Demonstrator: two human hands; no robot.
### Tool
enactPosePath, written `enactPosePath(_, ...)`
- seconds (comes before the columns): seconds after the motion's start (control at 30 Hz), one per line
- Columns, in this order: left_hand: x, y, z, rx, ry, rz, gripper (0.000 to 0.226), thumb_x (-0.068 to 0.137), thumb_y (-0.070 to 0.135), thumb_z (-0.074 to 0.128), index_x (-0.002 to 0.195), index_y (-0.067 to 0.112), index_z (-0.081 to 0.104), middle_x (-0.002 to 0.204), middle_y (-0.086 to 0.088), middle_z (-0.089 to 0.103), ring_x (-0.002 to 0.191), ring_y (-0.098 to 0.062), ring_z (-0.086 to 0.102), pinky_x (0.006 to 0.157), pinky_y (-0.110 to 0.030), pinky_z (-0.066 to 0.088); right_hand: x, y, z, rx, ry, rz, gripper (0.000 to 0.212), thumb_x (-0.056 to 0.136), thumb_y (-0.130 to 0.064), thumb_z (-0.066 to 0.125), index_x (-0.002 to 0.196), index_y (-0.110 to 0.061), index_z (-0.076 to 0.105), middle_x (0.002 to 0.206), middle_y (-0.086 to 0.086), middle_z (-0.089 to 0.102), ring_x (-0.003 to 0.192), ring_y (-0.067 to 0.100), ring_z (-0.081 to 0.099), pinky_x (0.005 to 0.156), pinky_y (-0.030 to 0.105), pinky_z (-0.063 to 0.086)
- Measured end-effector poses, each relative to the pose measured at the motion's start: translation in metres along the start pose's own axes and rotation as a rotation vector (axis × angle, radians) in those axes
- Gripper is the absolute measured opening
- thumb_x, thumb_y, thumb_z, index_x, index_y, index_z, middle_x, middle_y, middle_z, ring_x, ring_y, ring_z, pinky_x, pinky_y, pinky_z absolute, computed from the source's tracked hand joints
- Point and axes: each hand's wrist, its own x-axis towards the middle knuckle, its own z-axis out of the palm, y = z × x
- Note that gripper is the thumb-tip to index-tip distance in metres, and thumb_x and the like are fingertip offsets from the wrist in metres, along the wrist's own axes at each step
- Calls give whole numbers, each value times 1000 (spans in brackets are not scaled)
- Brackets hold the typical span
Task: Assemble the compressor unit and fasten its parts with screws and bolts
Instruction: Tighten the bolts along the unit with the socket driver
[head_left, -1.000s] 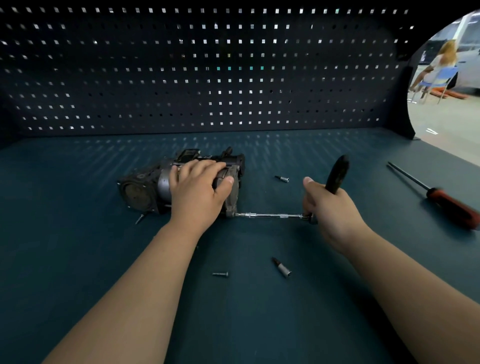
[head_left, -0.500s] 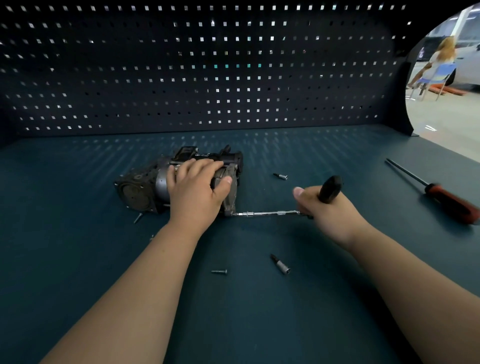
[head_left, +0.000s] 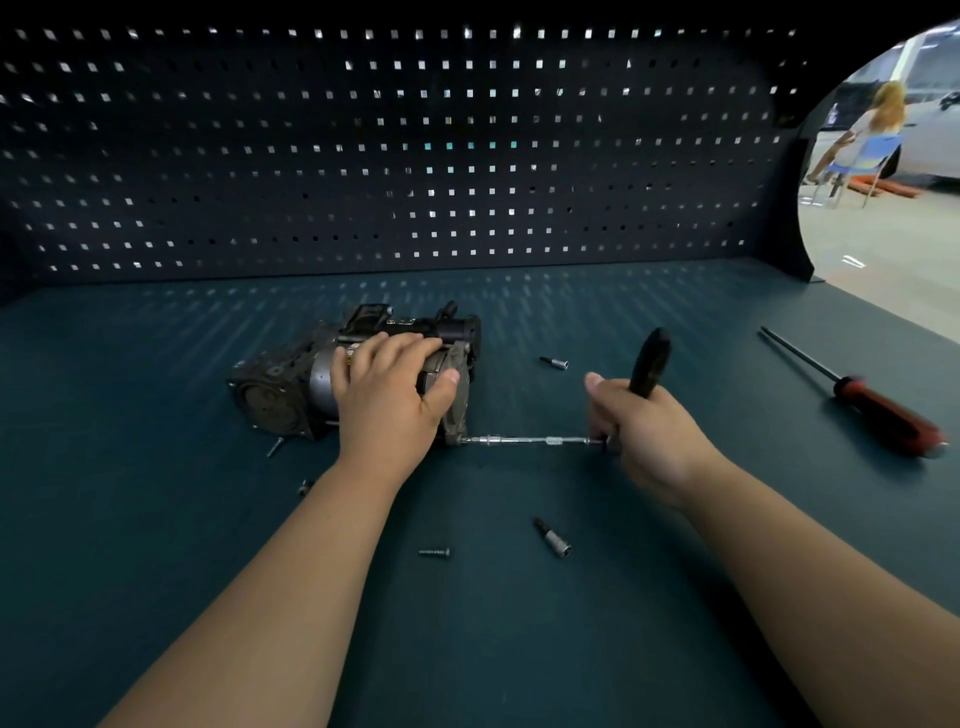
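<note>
The compressor unit (head_left: 280, 384) lay where it had been a second earlier, on its side on the tabletop (head_left: 156, 519). The left hand (head_left: 387, 405) was pressed over its top, its fingers (head_left: 405, 345) draped across the housing and the thumb against the end plate. The right hand (head_left: 649, 431) had its fingers curled tight round the black ratchet handle (head_left: 649, 364). Over that second the handle had dipped toward the tabletop and come back up, now leaning up and away from the knuckles. The extension shaft (head_left: 524, 441) ran level from below the right fingers to the low corner of the end plate, just under the left thumb. That rocking read as one ratchet stroke, so a fastener at that corner was probably being driven. How far home it sat could not be seen.

Beyond both sets of fingers the pegboard wall (head_left: 363, 156) closed off the back, well clear of the handle's arc. The tabletop's right edge lay well outboard of the right fingers. A red-handled screwdriver (head_left: 883, 415) lay between them and that edge, apart from the swing. One socket bit (head_left: 554, 362) rested between the two hands, just beyond the shaft, and another (head_left: 553, 538) lay nearer the body, behind the right wrist. A loose screw (head_left: 434, 552) lay beside that nearer bit, and a small bolt (head_left: 275, 447) stuck out under the compressor, left of the left wrist.
</note>
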Motion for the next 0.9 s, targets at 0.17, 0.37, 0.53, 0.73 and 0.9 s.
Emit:
enactPosePath(0.17, 0, 0, 1, 5, 13, 7, 69, 81, 62, 23, 128, 27, 59, 135, 6, 55, 135, -20, 32, 115, -41, 0, 4, 4, 2, 104, -13, 126, 45, 82, -37, 60, 49, -26, 31, 55, -4, 25, 54, 16, 22, 63, 36, 18)
enactPosePath(0.37, 3, 3, 3, -13, 31, -14, 53, 86, 51, 37, 125, 25, 61, 132, 6, 56, 133, -20, 35, 115, -42, 1, 16, 0, 9, 152, 162, 261, 40, 87, -29, 61, 58, -25, 32, 48, -7, 28, 47, 14, 26, 57, 32, 23)
enactPosePath(0.53, 1, 2, 3, -50, 56, -17, 47, 88, 50, 41, 122, 25, 63, 129, 7, 57, 131, -19, 36, 116, -42, 2, 21, 0, 17, 155, 273, 294, 33, 82, -28, 58, 57, -23, 36, 42, -9, 32, 43, 14, 29, 55, 34, 24)
enactPosePath(0.73, 3, 5, 2, -84, 65, -23, 44, 89, 49, 44, 120, 25, 64, 128, 9, 59, 130, -17, 37, 115, -41, 2, 25, -13, 13, 286, 182, 434, 36, 94, -19, 52, 63, -22, 34, 40, -9, 28, 31, 7, 26, 33, 22, 24)
enactPosePath(0.9, 1, 5, 1, -88, 72, -31, 35, 91, 43, 53, 119, 26, 64, 128, 10, 57, 130, -17, 36, 116, -42, 1, 24, -11, 7, 314, 136, 425, 39, 94, -24, 55, 62, -24, 33, 45, -8, 26, 34, 9, 25, 35, 22, 25)
